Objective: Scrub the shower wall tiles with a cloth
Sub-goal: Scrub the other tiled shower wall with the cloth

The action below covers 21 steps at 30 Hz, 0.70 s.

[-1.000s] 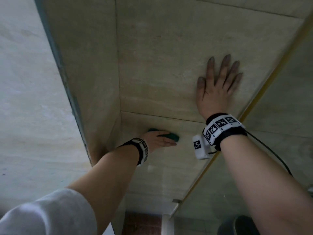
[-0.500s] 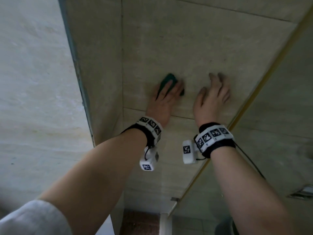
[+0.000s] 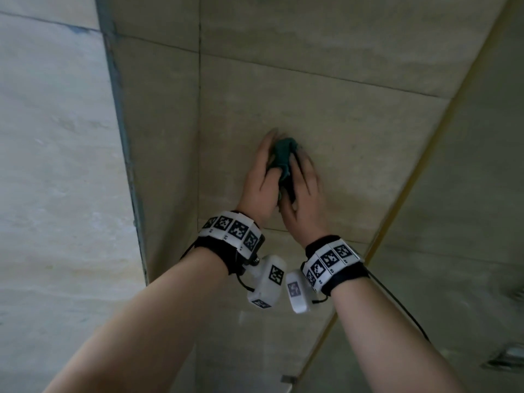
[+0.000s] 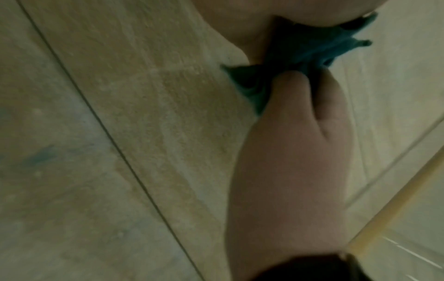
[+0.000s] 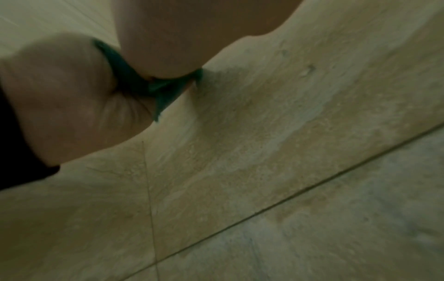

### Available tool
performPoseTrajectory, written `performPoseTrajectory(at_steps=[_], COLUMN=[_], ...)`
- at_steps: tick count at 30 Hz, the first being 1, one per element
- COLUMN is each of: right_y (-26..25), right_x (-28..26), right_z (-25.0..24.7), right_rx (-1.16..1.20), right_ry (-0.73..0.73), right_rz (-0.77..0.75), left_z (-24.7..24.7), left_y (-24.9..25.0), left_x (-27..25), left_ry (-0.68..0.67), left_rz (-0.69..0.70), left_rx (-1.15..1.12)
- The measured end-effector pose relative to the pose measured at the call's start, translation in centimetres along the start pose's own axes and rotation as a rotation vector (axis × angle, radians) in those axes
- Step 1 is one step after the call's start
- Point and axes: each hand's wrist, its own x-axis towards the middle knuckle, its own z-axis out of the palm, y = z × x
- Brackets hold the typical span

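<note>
A crumpled dark green cloth (image 3: pixel 283 153) is held against a beige shower wall tile (image 3: pixel 368 131) at about chest height, between my two hands. My left hand (image 3: pixel 262 180) grips its left side with the thumb laid over it. My right hand (image 3: pixel 304 191) pinches its right side. In the left wrist view the right hand (image 4: pixel 288 161) has thumb and fingers curled on the cloth (image 4: pixel 300 53). In the right wrist view the cloth (image 5: pixel 144 83) is squeezed between the left hand (image 5: pixel 60 91) and the right hand (image 5: pixel 192 28). Most of the cloth is hidden by the fingers.
The tiled side wall (image 3: pixel 158 137) meets the scrubbed wall at a corner on the left. A glass panel (image 3: pixel 467 222) with a yellow edge strip (image 3: pixel 397 199) stands on the right, with a metal fitting (image 3: pixel 507 358) low on it. A small bracket (image 3: pixel 289 378) sits at the bottom.
The left hand carried the cloth from low on the wall up to the middle. The right hand left its flat place on the tile and closed on the cloth beside the left.
</note>
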Motion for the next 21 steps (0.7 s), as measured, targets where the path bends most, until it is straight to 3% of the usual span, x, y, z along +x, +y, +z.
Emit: performPoseTrajectory(at_steps=[3, 7, 11, 17, 21], right_y=[-0.2, 0.2, 0.9, 0.4, 0.9], right_x=[0.5, 2.1, 4.8, 6.9, 5.4], right_z=[0.1, -0.4, -0.7, 0.5, -0.3], right_rx=[0.047, 0.046, 0.012, -0.382, -0.459], right_ry=[0.045, 0.119, 0.117, -0.106, -0.088], right_rz=[0.001, -0.087, -0.18, -0.323, -0.167], left_z=[0.5, 0.6, -0.3, -2.1, -2.7], left_y=[1.0, 2.2, 3.4, 0.8, -0.9], left_x=[0.3, 1.0, 1.6, 2.0, 1.5], left_ry=[0.07, 0.056, 0.178, 0.392, 0.501], left_rz=[-0.046, -0.042, 0.048, 0.093, 0.239], left_rx=[-0.128, -0.127, -0.15, 0.089, 0.346])
